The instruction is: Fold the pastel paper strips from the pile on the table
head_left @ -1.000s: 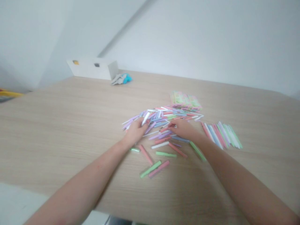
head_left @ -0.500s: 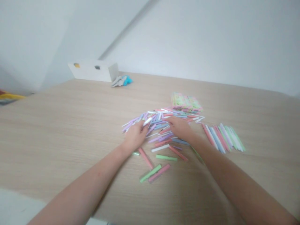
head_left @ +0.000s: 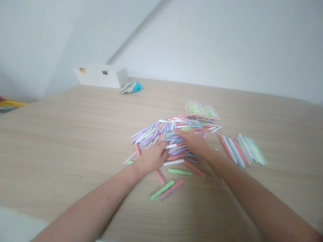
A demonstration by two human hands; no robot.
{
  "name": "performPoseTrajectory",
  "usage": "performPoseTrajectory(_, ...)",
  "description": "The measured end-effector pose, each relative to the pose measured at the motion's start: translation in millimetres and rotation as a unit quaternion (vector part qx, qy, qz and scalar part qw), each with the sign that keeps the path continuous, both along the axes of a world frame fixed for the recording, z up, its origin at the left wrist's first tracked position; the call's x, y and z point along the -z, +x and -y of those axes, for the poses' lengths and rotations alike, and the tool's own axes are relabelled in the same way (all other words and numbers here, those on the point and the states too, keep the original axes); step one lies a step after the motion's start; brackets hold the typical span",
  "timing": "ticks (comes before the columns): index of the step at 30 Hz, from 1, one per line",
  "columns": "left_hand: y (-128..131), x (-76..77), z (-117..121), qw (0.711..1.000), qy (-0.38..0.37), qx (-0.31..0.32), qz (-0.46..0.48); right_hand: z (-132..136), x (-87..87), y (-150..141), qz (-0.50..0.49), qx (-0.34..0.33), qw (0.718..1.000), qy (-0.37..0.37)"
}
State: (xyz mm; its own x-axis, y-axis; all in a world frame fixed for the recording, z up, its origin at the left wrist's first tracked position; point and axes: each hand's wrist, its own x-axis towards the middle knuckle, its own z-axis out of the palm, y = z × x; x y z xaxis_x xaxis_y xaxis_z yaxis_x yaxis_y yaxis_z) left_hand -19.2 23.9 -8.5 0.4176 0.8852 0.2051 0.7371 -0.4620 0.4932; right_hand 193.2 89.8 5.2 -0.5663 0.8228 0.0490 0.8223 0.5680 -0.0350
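Note:
A loose heap of thin pastel sticks (head_left: 148, 134), purple, red, blue, green and white, lies on the wooden table; they look like chalk, but blur hides their exact kind. My left hand (head_left: 155, 156) is at the near left of the heap, thumb and fingers closed on a white stick (head_left: 171, 146). On the heap's right side rests my right hand (head_left: 194, 143), its fingers bent and drawn together among the sticks. What they pinch, if anything, is hidden. Nearer to me lie a few stray sticks: a green stick (head_left: 163, 189) and a pink stick (head_left: 172, 189) side by side.
Right of the heap, several sticks lie in a neat parallel row (head_left: 242, 149). Behind it sits a stack of printed green-and-pink packs (head_left: 202, 110). A white box (head_left: 98, 77) and a crumpled grey-and-blue item (head_left: 131, 87) are at the back left, near the wall.
My left hand has come toward me and to the right, with a white stick at its fingertips. Sticks it covered now show at the heap's left. My right hand has shifted slightly nearer.

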Motion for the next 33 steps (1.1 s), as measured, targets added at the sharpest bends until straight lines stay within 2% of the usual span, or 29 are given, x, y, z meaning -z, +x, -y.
performPoseTrajectory(5,1.4,3.8,1.0,0.999,0.021,0.047,-0.004,-4.3,-2.1,1.2,0.009,0.004,1.0,-0.007)
performPoseTrajectory(13,2.7,2.4,2.7,0.996,0.045,0.073,-0.026,-19.5,-12.1,-4.6,0.025,0.048,0.998,-0.032)
performPoseTrajectory(18,3.9,-0.7,3.4,0.996,0.035,0.075,-0.015,-23.9,-23.0,-10.5,0.045,0.05,0.996,-0.05)
performPoseTrajectory(23,3.2,2.8,2.6,0.996,0.04,0.079,-0.017,-26.7,-31.8,-16.9,0.065,0.03,0.996,-0.062)
performPoseTrajectory(33,3.1,4.2,1.1,0.997,0.036,0.074,-0.007,-21.7,-32.3,-14.4,0.076,0.056,0.994,-0.048)
